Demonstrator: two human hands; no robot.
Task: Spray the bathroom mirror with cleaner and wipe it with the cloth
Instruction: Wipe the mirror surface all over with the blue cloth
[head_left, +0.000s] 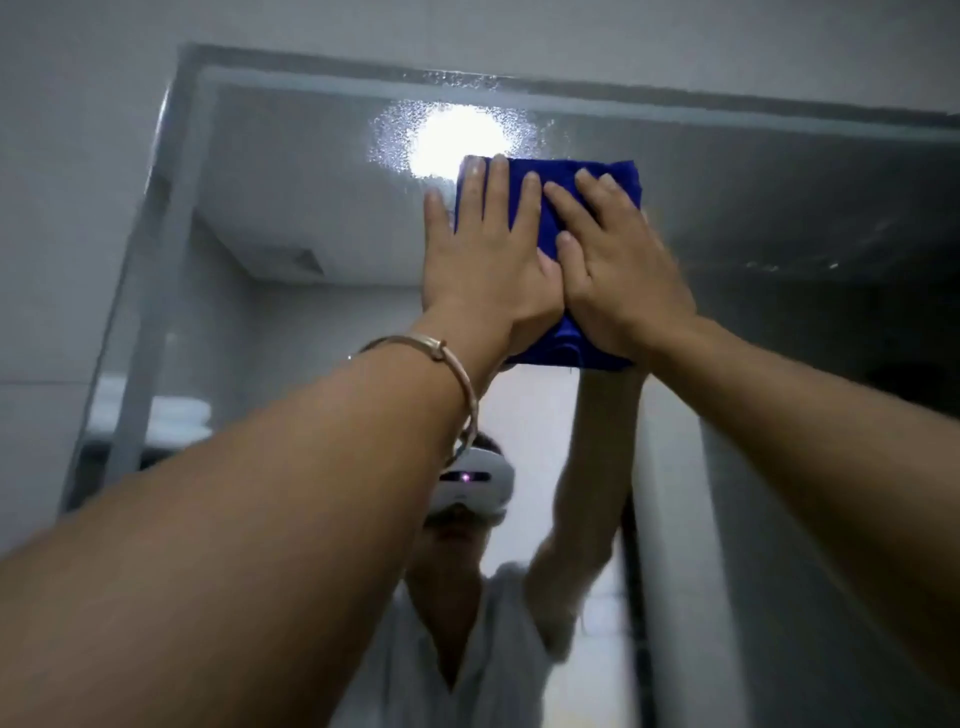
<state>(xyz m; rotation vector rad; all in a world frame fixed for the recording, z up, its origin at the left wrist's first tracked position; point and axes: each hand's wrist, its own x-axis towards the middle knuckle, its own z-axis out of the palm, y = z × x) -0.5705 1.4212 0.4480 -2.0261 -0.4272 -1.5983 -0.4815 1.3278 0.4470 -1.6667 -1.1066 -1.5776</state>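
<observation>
Overhead, the droplet-speckled, grey-framed mirror (311, 208) on a pale wall (78, 208) carries a folded blue cloth (571, 174), pressed flat by the left hand (488, 265) and right hand (623, 280), fingers (500, 187) straight and slightly spread.

The left hand (483, 260) and right hand (623, 280) lie flat, side by side, on the folded dark-blue cloth (561, 182) in the upper middle of the frame, so each blocks the other inward. To their right, the glass of the large wall mirror (789, 218) runs open toward the frame's right edge. To their left a narrower stretch of glass ends at the pale grey bevelled border (156, 234). Above the cloth only a short band, speckled with spray droplets (387, 143), lies below the border's top edge. The left forearm (260, 519) and right forearm (831, 426) cross the lower frame.
</observation>
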